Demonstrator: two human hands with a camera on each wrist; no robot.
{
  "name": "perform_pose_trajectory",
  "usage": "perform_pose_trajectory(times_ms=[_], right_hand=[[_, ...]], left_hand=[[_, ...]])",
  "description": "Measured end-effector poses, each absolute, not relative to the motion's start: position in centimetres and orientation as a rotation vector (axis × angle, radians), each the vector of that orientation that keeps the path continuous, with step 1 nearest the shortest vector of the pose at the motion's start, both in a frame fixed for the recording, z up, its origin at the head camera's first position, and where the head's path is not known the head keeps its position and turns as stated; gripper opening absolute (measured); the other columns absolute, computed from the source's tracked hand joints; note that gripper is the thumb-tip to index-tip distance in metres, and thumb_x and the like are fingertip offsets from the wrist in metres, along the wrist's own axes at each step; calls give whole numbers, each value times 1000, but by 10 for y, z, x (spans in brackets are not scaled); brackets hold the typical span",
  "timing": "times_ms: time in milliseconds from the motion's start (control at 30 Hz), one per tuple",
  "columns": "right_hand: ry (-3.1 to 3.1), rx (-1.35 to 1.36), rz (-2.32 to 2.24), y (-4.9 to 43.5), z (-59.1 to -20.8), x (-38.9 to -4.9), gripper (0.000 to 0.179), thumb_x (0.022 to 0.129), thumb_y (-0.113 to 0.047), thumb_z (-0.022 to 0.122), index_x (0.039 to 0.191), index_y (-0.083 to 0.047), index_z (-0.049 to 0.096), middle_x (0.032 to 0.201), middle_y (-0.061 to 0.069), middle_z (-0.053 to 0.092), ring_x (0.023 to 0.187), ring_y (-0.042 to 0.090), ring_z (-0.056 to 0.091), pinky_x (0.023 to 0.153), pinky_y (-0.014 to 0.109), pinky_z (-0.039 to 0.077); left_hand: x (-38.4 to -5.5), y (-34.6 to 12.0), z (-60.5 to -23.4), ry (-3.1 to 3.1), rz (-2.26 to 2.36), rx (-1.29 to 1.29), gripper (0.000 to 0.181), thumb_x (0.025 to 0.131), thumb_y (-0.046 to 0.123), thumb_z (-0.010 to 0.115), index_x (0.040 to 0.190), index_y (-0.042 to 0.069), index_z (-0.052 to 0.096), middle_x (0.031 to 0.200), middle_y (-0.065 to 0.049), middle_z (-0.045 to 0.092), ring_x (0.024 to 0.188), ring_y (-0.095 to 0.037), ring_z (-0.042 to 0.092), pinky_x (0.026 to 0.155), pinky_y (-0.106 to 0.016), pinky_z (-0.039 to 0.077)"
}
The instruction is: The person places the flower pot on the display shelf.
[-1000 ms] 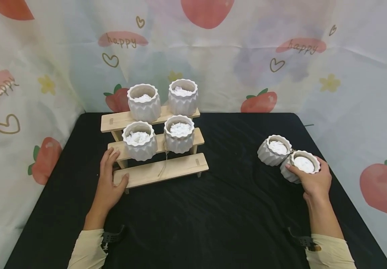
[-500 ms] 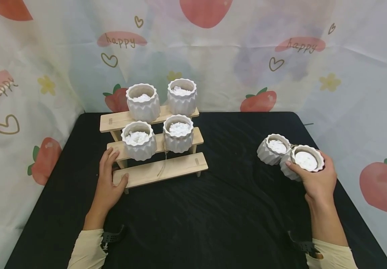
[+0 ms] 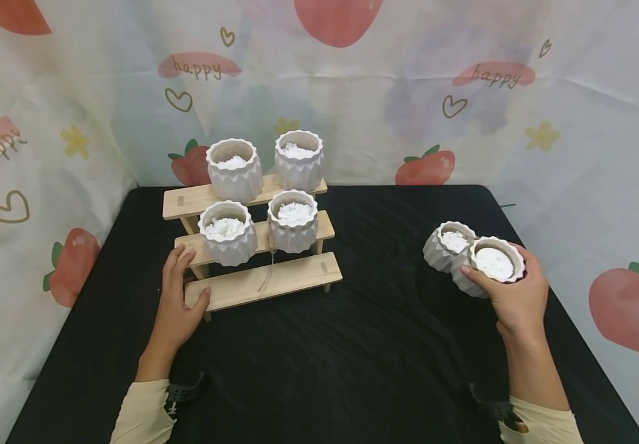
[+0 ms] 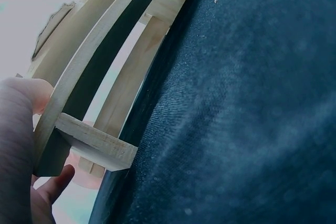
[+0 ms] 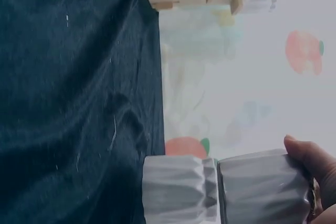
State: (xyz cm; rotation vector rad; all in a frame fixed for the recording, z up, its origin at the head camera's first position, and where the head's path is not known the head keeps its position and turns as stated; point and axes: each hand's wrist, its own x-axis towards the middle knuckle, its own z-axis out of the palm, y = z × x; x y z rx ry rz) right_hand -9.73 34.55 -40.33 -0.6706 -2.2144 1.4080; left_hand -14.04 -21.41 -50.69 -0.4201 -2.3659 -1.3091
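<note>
My left hand point(image 3: 177, 308) grips the left end of a three-step wooden stand point(image 3: 275, 280), thumb on the lowest shelf. In the left wrist view the thumb lies over the plank point(image 4: 79, 72) and a fingertip shows below it. On the right, my right hand point(image 3: 519, 299) holds a white ribbed flowerpot point(image 3: 466, 283) by its scalloped rim, slightly tilted and raised. A second white flowerpot point(image 3: 438, 253) stands behind it on the black cloth, partly covered. The right wrist view shows the held flowerpot point(image 5: 262, 190) higher than the other flowerpot point(image 5: 176, 190). White filling shows inside both.
Two white flowerpots, a left one point(image 3: 234, 176) and a right one point(image 3: 299, 166), stand on the top shelf. Two others, left point(image 3: 227, 240) and right point(image 3: 293, 228), stand on the middle shelf. A thin string point(image 3: 271, 268) hangs over the lowest shelf. Patterned curtain point(image 3: 352, 111) encloses the table.
My right hand has lifted the flowerpot a little off the cloth, then shifted it slightly left, where it overlaps the other pot more. The left hand stays on the stand.
</note>
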Motion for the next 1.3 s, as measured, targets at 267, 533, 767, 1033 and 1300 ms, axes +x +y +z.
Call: perform_pose_trajectory(times_ms=[267,533,767,1033,1300], right_hand=[[-2239,-565,1413,329,-409,-103,93,69,-4,95,150,-14,51,139,1,54,122,15,49,91,23,44],[-2288,-489,1431,315,-414,-110,97,68,-4,96,152,-14,49,141,2,53,123,14,48,92,25,43],[-2312,-366,1448,297,-413,-116,97,69,-5,96,152,-12,48,141,4,53,124,15,48,92,26,42],[-2367,-242,1449,275,-417,-123,92,68,-10,98,147,-9,53,136,6,59,119,14,52,88,23,44],[-2360,-75,1522,251,-419,-132,86,66,-8,99,142,-8,57,131,7,61,115,16,53,89,27,44]], left_hand=[[-140,-215,-507,-2373,-1298,-408,85,87,-3,69,161,18,33,170,-2,14,147,-33,26,100,-66,38],[-140,-214,-506,-2377,-1307,-404,86,87,-3,69,161,19,33,170,-1,13,147,-33,26,102,-67,37],[-142,-215,-506,-2372,-1297,-410,85,87,-2,69,161,19,33,170,-2,14,149,-33,23,102,-68,36],[-140,-213,-507,-2370,-1317,-410,85,88,-3,70,161,18,33,170,-2,14,148,-33,25,102,-67,38],[-139,-214,-507,-2377,-1297,-408,85,87,-3,70,161,18,33,170,-2,13,149,-34,23,102,-69,37]])
